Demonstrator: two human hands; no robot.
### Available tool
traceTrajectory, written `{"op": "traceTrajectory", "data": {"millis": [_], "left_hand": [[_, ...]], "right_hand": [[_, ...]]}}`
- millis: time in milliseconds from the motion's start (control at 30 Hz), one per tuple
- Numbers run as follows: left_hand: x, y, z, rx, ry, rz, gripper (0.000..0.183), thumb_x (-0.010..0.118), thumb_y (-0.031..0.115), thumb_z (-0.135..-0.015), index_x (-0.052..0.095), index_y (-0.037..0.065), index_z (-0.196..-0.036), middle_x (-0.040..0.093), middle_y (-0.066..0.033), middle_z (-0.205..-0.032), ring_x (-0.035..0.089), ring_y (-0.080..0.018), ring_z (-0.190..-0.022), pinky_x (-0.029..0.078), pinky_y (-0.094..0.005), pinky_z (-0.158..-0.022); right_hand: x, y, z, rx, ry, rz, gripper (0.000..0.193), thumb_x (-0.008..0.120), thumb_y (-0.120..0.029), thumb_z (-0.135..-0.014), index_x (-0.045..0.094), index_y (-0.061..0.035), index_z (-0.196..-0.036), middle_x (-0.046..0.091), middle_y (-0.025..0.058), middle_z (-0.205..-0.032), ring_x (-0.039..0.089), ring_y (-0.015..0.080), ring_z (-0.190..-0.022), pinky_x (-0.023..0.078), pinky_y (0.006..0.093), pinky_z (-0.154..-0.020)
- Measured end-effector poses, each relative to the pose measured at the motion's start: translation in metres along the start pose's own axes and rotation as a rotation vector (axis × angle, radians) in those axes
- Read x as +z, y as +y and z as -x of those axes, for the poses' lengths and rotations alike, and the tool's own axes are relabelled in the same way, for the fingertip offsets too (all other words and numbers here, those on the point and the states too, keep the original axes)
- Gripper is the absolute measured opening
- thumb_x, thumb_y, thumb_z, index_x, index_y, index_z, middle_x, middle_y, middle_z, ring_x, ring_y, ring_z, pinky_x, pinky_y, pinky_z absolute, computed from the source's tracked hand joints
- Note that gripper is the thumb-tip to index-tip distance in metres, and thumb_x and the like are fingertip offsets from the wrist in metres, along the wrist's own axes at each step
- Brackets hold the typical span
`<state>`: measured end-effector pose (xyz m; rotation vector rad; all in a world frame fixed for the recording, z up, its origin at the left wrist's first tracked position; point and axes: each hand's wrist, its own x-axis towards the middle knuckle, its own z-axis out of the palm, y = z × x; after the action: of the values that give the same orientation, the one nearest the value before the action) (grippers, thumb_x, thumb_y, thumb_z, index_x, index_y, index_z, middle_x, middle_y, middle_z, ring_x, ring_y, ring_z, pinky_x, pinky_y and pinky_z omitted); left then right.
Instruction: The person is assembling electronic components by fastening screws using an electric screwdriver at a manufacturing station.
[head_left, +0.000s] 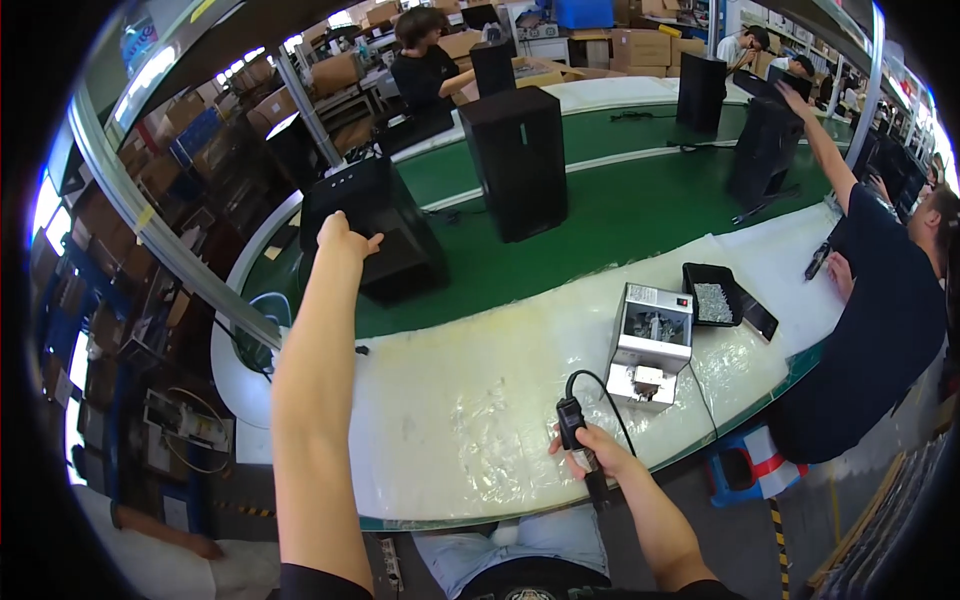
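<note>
My left arm stretches far forward, and my left hand (345, 238) is closed on the edge of a black speaker cabinet (405, 245) at the left, thumb held out to the side. That cabinet rests on the green conveyor belt (470, 280), with a few small round marks or knobs on its upper face. Close to my body, my right hand (600, 452) is wrapped round a black corded electric screwdriver (571, 420), held over the near table edge with its cord looping up. A second, taller speaker cabinet (516, 165) stands upright on the belt ahead.
Right of the screwdriver stands a silver screw feeder (655, 330), beside a black tray of screws (713, 303) and a phone (758, 318). A co-worker (870, 310) at the right touches another cabinet (765, 150). A metal post (165, 240) rises at the left.
</note>
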<state>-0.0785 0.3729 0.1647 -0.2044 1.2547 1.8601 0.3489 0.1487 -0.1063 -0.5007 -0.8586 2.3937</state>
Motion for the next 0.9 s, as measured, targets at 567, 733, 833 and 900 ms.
{"op": "traceTrajectory", "data": {"millis": [567,733,833,900], "left_hand": [[0.103,-0.127,0.043,1.726,-0.649,-1.344,0.033,0.059,0.012,-0.08,0.057,-0.003,-0.11,0.041,-0.023,-0.142,0.038,-0.0377,-0.134,0.035,-0.0442,-0.108],[0.184,-0.147,0.025,1.798,-0.454,-1.665,0.063,0.061,0.032,-0.085,0.042,0.0,-0.137,0.031,-0.0184,-0.151,0.025,-0.0339,-0.143,0.029,-0.0558,-0.11],[0.185,-0.171,0.019,1.707,-0.46,-1.808,0.074,0.06,0.038,-0.087,0.032,0.001,-0.144,0.028,-0.0179,-0.152,0.021,-0.0325,-0.144,0.026,-0.0571,-0.111],[0.172,-0.195,0.026,1.832,-0.375,-1.751,0.071,0.06,0.039,-0.087,0.037,-0.002,-0.14,0.034,-0.0189,-0.149,0.028,-0.0326,-0.141,0.026,-0.056,-0.111]], "right_hand": [[0.002,-0.005,-0.001,0.066,-0.09,-0.084,0.06,0.053,-0.038,-0.098,0.031,-0.0057,-0.143,0.058,0.0169,-0.114,0.054,0.015,-0.055,0.046,0.0283,-0.051],[0.0,-0.004,-0.005,0.08,-0.091,-0.07,0.068,0.058,-0.045,-0.094,0.031,-0.0063,-0.144,0.056,0.0185,-0.117,0.055,0.0155,-0.058,0.046,0.0279,-0.052],[-0.003,-0.002,-0.004,0.088,-0.107,-0.091,0.066,0.057,-0.043,-0.095,0.031,-0.0069,-0.143,0.056,0.018,-0.117,0.055,0.0151,-0.058,0.046,0.0274,-0.053],[-0.003,-0.002,-0.004,0.093,-0.104,-0.09,0.064,0.056,-0.042,-0.095,0.032,-0.0073,-0.143,0.056,0.0178,-0.116,0.055,0.0146,-0.059,0.046,0.0269,-0.054]]}}
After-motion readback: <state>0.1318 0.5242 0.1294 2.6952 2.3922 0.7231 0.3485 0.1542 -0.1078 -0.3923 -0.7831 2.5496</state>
